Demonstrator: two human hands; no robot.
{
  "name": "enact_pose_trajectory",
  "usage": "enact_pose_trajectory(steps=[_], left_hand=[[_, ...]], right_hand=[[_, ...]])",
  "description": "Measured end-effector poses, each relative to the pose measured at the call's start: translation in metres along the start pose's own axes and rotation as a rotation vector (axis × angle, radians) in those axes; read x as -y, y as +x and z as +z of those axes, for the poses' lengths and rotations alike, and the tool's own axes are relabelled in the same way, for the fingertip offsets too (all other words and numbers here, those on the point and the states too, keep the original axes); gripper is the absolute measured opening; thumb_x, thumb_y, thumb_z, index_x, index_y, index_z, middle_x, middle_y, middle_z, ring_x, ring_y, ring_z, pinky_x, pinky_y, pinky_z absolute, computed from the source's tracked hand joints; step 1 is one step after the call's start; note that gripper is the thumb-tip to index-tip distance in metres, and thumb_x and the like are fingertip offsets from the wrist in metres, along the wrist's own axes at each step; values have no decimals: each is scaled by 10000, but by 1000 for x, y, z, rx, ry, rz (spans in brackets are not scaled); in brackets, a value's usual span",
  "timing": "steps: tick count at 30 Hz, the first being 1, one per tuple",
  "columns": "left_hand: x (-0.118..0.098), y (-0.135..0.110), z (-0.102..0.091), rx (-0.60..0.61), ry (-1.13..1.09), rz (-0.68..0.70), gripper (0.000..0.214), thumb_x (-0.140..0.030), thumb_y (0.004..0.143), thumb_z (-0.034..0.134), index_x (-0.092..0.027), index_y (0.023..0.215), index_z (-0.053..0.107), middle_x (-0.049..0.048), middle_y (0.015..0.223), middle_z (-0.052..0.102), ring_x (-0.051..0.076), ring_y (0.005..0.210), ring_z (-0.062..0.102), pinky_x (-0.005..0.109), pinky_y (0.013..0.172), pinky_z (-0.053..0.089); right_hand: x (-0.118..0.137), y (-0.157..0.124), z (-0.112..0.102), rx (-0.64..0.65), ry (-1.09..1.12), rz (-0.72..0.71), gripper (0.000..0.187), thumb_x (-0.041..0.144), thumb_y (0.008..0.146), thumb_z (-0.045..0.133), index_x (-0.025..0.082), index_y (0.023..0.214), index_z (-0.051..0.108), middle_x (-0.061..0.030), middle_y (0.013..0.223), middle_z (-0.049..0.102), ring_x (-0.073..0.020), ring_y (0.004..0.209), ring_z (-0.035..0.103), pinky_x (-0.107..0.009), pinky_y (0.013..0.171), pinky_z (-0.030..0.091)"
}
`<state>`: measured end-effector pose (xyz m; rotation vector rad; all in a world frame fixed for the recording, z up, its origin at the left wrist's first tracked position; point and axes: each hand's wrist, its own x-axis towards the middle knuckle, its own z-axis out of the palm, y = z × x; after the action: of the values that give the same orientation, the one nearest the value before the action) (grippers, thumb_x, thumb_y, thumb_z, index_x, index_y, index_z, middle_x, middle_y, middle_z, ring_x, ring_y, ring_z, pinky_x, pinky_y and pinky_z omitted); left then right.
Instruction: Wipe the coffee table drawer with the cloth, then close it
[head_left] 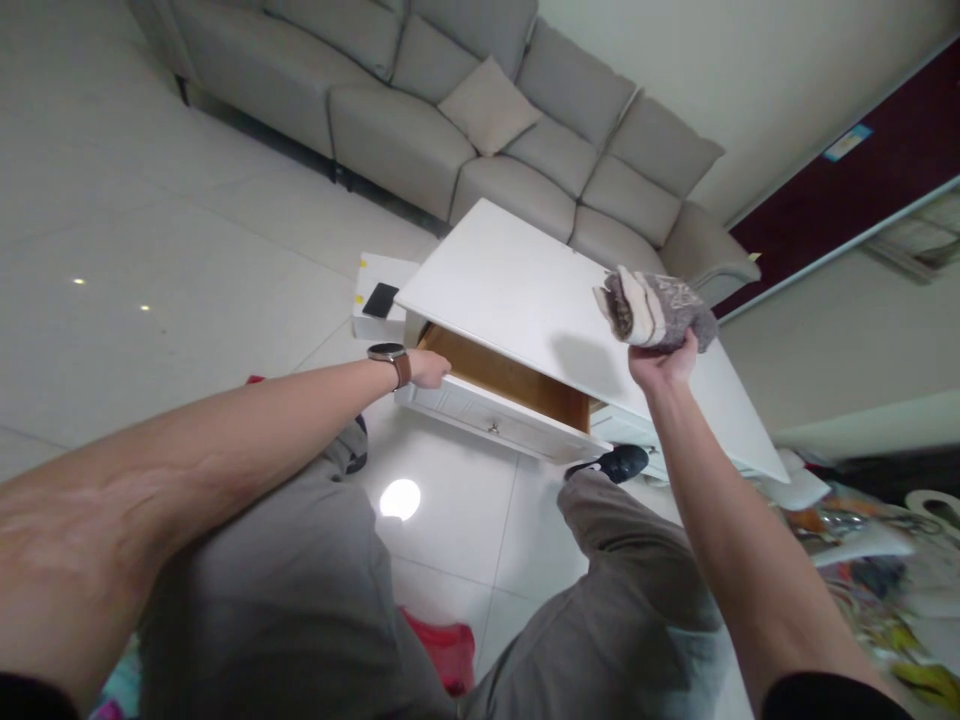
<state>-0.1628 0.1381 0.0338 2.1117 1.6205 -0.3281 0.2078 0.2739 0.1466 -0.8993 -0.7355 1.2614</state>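
My left hand (430, 368), with a watch at the wrist, is closed over the left end of the top edge of a drawer front (487, 415). The drawer is pulled out of a white coffee table (517, 285), and its bare wooden inside (517, 378) shows. Held up over the right part of the tabletop is a folded grey and white towel (664, 308). My right hand (664, 362) grips it from below, thumb at its right side, other fingers partly hidden.
A grey sofa (405, 130) with a beige cushion (489, 105) runs behind the table. On the floor at the table's left end, a white box (367, 325) carries a black flat object (381, 300). Mixed items (870, 570) lie at right, and a red thing (446, 650) between my legs.
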Motion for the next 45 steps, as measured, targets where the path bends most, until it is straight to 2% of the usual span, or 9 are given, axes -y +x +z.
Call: enact_pose_trajectory(steps=[3, 5, 9, 11, 19, 23, 26, 37, 45], left_hand=[[2, -2, 0, -1, 14, 18, 498, -171, 794, 531, -144, 1264, 693, 164, 1280, 714, 262, 1118, 681, 285, 918, 514], [3, -4, -1, -2, 17, 26, 497, -185, 816, 521, -148, 1286, 677, 157, 1290, 711, 258, 1122, 678, 283, 917, 512], [4, -5, 0, 17, 2, 37, 480, -201, 846, 520, -128, 1301, 656, 170, 1300, 700, 266, 1117, 676, 286, 902, 508], [5, -4, 0, 9, -19, 29, 449, -205, 842, 536, -134, 1266, 666, 160, 1250, 721, 261, 1082, 685, 282, 888, 505], [9, -3, -9, -250, -135, 40, 181, -218, 780, 574, -173, 884, 715, 87, 1002, 754, 206, 894, 678, 252, 786, 495], [7, -6, -13, -34, -276, 42, 236, -268, 804, 526, -175, 653, 682, 46, 698, 724, 167, 671, 652, 245, 673, 476], [7, -5, -11, 57, -303, 42, 266, -283, 785, 534, -166, 592, 674, 44, 652, 717, 150, 621, 632, 232, 629, 453], [7, 16, -13, 75, -268, -59, 317, -351, 784, 597, -167, 536, 671, 39, 564, 668, 161, 615, 633, 230, 629, 466], [5, 16, -14, 44, -251, -90, 321, -380, 775, 575, -172, 544, 658, 61, 610, 671, 186, 631, 626, 267, 635, 452]], right_hand=[[-37, -8, -34, -219, -275, 331, 342, 388, 1019, 310, 200, 944, 586, -67, 886, 683, -148, 855, 677, -259, 715, 577], [-60, -21, -58, -248, -534, 514, 211, 290, 997, 376, 206, 892, 539, -48, 798, 652, -151, 755, 666, -255, 634, 575], [-75, -34, -86, -229, -674, 580, 82, 141, 889, 501, 174, 843, 561, -38, 706, 637, -135, 628, 627, -224, 560, 532], [-71, -33, -87, -91, -806, 580, 52, 138, 851, 566, 145, 814, 602, -66, 708, 673, -133, 603, 630, -215, 547, 507], [-76, -49, -61, 896, -1488, 563, 267, 375, 815, 697, 126, 726, 731, -122, 774, 753, -185, 648, 677, -254, 573, 501], [-84, -53, -60, 1129, -1510, 612, 272, 403, 793, 707, 145, 816, 789, -106, 844, 770, -208, 747, 692, -280, 671, 530], [-88, -49, -65, 1233, -1510, 584, 277, 418, 788, 708, 160, 828, 800, -79, 827, 768, -224, 800, 692, -302, 776, 538], [-93, -52, -81, 1379, -1564, 422, 351, 427, 895, 608, 202, 1077, 807, -92, 1234, 736, -300, 1171, 650, -365, 1060, 457], [-88, -55, -87, 1240, -1461, 424, 380, 369, 840, 690, 209, 1169, 792, -62, 1353, 682, -302, 1287, 600, -378, 1145, 405]])
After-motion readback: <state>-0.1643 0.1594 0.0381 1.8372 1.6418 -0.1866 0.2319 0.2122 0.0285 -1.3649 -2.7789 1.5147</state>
